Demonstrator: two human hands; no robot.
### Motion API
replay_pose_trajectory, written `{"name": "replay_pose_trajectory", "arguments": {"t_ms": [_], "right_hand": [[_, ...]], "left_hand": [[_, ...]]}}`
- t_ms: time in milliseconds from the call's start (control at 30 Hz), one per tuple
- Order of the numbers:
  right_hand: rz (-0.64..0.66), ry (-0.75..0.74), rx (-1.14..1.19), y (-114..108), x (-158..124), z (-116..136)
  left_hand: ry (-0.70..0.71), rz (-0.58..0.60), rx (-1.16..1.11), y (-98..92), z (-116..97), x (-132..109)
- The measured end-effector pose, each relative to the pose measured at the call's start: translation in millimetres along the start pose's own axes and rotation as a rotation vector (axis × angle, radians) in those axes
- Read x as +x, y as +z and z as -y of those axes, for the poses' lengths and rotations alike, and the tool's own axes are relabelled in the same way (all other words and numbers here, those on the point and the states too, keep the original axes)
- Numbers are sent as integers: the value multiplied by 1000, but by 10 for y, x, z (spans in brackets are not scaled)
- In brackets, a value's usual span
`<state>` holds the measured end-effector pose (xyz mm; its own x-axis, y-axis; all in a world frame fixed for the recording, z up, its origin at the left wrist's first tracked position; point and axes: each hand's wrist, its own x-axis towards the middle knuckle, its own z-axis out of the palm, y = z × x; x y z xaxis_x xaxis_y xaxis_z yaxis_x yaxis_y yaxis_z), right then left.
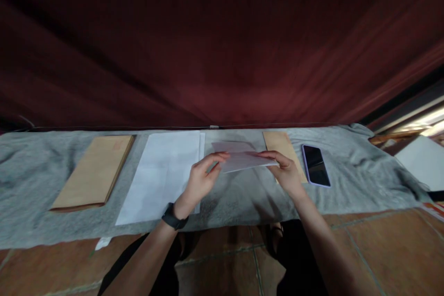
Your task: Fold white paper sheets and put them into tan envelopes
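Observation:
A folded sheet of white paper (243, 161) is held up over the grey cloth, its back flap (229, 146) standing behind the front part. My left hand (204, 176) pinches the paper's left end between thumb and fingers; a black watch sits on that wrist. At the other end, my right hand (285, 171) grips the paper with the fingers on top and the thumb below. Beneath and behind my right hand lies a brown envelope (277, 141), partly covered by it. Left of my left hand is a stack of white paper sheets (156, 173).
A thick stack of brown envelopes (93, 171) lies at the far left of the grey cloth (350, 166). To the right rests a phone (316, 165) in a purple case. A dark red curtain (222, 55) hangs behind. Tiled floor (222, 268) shows in front.

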<state>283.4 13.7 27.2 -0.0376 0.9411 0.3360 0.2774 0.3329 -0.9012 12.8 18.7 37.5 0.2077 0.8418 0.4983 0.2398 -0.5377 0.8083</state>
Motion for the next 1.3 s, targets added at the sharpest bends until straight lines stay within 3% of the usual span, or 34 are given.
{"name": "replay_pose_trajectory", "arguments": {"t_ms": [233, 367, 500, 667, 833, 1167, 1300], "right_hand": [[309, -153, -307, -59, -359, -160], [444, -239, -467, -33, -545, -209], [561, -239, -469, 15, -629, -189], [683, -215, -420, 39, -646, -123], [751, -196, -517, 29, -676, -137], [715, -232, -595, 57, -641, -193], [679, -182, -501, 60, -577, -145]], "left_hand": [[-138, 367, 103, -135, 187, -375], [-68, 558, 183, -156, 234, -461], [-31, 692, 262, -132, 234, -501], [-43, 708, 264, -119, 263, -565], [-53, 706, 247, -156, 365, -640], [-64, 800, 350, -186, 320, -536], [-137, 689, 263, -175, 344, -537]]}}
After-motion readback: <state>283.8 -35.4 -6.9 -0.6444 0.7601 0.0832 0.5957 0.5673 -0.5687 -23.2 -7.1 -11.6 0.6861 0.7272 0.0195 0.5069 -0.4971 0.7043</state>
